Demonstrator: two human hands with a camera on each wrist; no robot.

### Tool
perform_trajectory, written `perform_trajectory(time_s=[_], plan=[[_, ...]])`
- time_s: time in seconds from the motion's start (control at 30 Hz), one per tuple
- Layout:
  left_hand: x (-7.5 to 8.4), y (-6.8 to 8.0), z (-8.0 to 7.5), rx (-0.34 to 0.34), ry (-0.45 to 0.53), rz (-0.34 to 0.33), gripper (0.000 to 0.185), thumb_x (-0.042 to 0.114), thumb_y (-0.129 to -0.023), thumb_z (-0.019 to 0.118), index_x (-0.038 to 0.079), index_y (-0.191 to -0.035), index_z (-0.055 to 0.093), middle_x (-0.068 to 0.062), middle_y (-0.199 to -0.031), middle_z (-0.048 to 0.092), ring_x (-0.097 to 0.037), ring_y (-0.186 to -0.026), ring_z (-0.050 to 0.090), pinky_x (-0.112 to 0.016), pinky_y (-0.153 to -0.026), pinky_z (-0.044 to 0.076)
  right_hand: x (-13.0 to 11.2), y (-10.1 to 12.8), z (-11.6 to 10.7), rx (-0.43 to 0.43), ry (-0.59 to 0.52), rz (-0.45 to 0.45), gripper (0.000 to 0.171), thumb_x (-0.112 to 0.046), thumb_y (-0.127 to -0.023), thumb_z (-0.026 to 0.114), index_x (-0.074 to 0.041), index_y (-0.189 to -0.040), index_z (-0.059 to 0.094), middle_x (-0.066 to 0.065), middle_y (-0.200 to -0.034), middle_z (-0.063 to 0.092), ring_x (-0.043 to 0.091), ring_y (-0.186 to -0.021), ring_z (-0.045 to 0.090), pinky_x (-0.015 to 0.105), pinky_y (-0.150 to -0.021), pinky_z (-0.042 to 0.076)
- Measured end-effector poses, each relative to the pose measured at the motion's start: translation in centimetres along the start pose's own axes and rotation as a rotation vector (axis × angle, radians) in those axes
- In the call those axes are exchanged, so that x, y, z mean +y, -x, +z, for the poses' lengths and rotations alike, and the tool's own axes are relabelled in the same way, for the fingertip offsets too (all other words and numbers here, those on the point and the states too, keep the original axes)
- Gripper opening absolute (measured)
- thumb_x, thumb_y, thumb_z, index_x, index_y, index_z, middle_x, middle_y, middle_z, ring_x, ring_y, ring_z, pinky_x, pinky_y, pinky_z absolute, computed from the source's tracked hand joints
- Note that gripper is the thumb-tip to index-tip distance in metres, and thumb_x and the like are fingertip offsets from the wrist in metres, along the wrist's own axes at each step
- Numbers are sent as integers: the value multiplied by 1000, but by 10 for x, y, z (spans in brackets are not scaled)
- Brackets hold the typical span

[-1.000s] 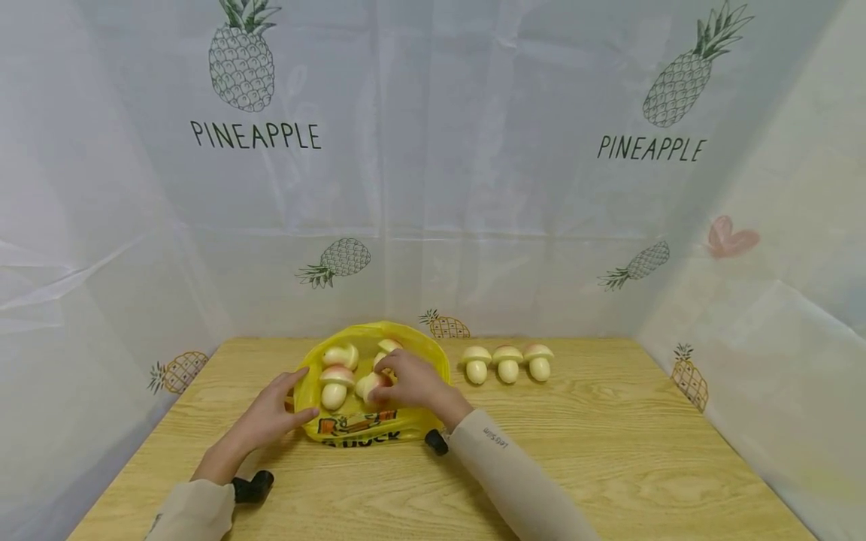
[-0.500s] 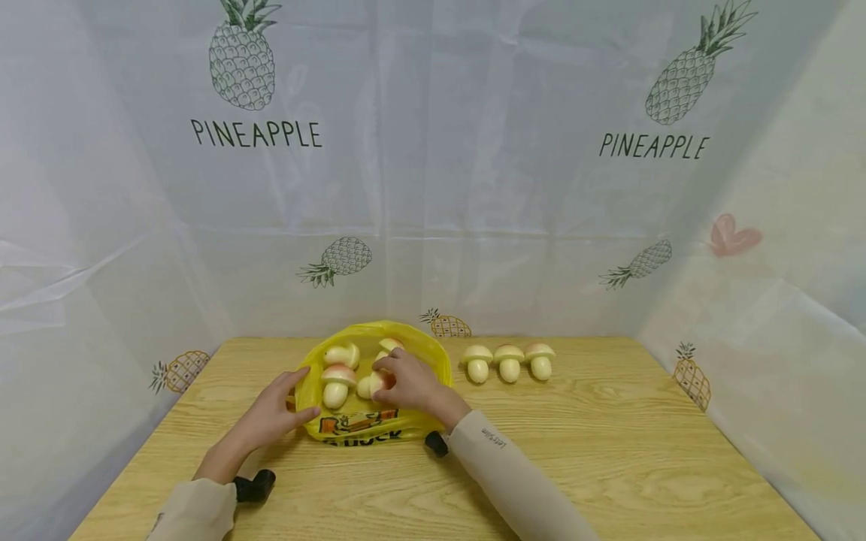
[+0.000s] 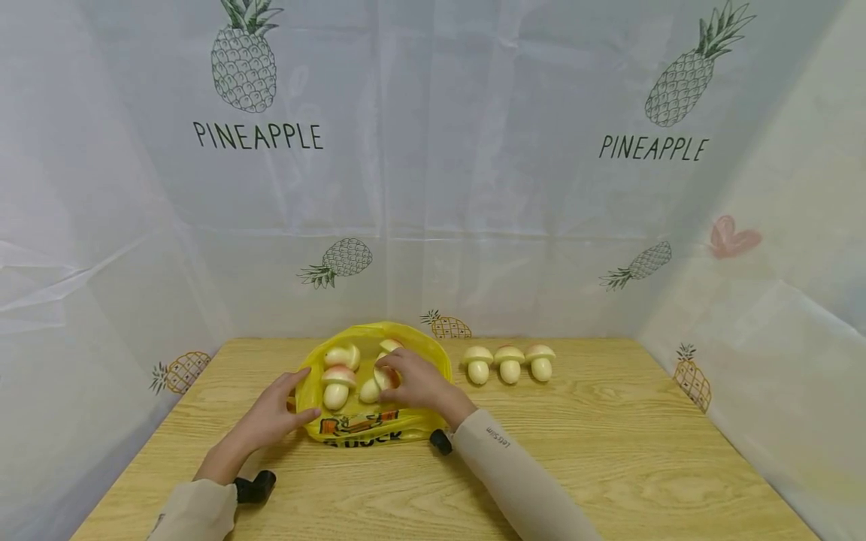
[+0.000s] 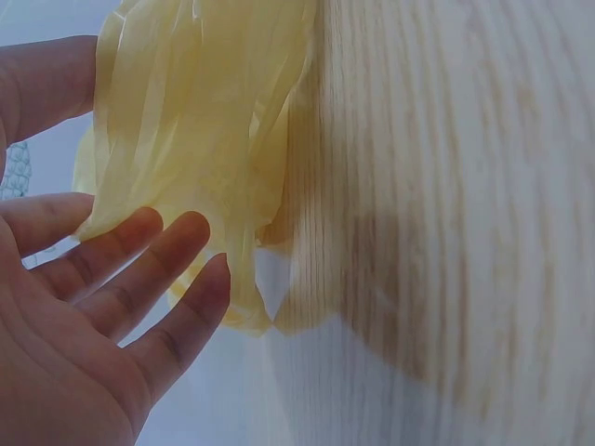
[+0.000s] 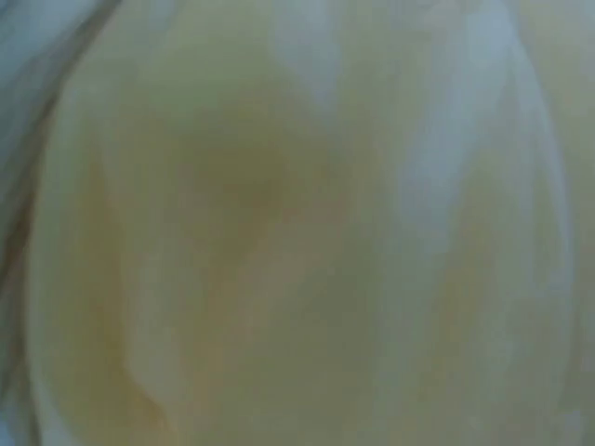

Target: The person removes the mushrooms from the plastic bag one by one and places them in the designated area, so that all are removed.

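Note:
A yellow plastic bag [image 3: 406, 353] lies spread on the wooden table [image 3: 609, 451]. On it are three loose toy mushrooms, cream with pinkish caps: one at the back left [image 3: 341, 355], one in front of it [image 3: 336, 385], and one at the back [image 3: 389, 346]. My right hand [image 3: 387, 378] reaches over the bag and pinches another mushroom [image 3: 370, 389]. My left hand [image 3: 298, 394] rests at the bag's left edge, fingers nearly straight and touching the thin bag [image 4: 204, 121]. The right wrist view is a yellowish blur.
Three more toy mushrooms [image 3: 509, 364] stand in a row on the table, right of the bag. White sheets printed with pineapples [image 3: 433, 188] wall in the back and both sides. Black wrist mounts [image 3: 255, 486] sit by both sleeves.
My right hand has shifted slightly on the bag and turned the mushroom it pinches. The left hand has stayed at the bag's edge.

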State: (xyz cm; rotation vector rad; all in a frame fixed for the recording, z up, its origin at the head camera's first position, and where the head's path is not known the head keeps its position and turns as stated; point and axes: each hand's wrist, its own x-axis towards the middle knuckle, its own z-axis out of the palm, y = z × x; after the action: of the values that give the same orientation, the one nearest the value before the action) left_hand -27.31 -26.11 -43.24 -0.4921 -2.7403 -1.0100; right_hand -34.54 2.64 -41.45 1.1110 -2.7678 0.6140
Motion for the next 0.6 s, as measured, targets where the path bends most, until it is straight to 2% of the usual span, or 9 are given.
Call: perform_trajectory(time_s=[0.1,0.27,0.37,0.6], plan=[[-1,0,1,3,3,-7,78,27,-85,74,-6,-144,35,-20,-125,51,-32,-106,53,-49,-84,45,1,-1,3,11,10,21,51,-39,-82,75,-23,-128,59,-2,-130,50,16,-118,48,34,-94,43],[-2,0,2,5,4,-10,79,26,-84,75,-5,-144,35,-19,-126,51,-32,-108,53,-49,-86,45,5,-1,1,22,19,-17,45,-31,-84,74,-20,-126,61,-1,-129,53,17,-118,49,33,-98,40],[-2,-1,1,7,1,-5,79,26,-84,75,-6,-144,35,-20,-126,51,-32,-107,53,-49,-85,45,8,1,-3,10,-8,-40,40,-25,-87,71,-18,-125,62,-1,-129,54,18,-119,49,33,-99,40],[-1,0,-1,5,3,0,78,27,-85,74,-7,-143,35,-21,-126,50,-33,-107,53,-48,-84,46,19,2,-10,1,-65,-56,30,-18,-93,64,-15,-123,63,-3,-119,60,15,-109,55,31,-93,44]])
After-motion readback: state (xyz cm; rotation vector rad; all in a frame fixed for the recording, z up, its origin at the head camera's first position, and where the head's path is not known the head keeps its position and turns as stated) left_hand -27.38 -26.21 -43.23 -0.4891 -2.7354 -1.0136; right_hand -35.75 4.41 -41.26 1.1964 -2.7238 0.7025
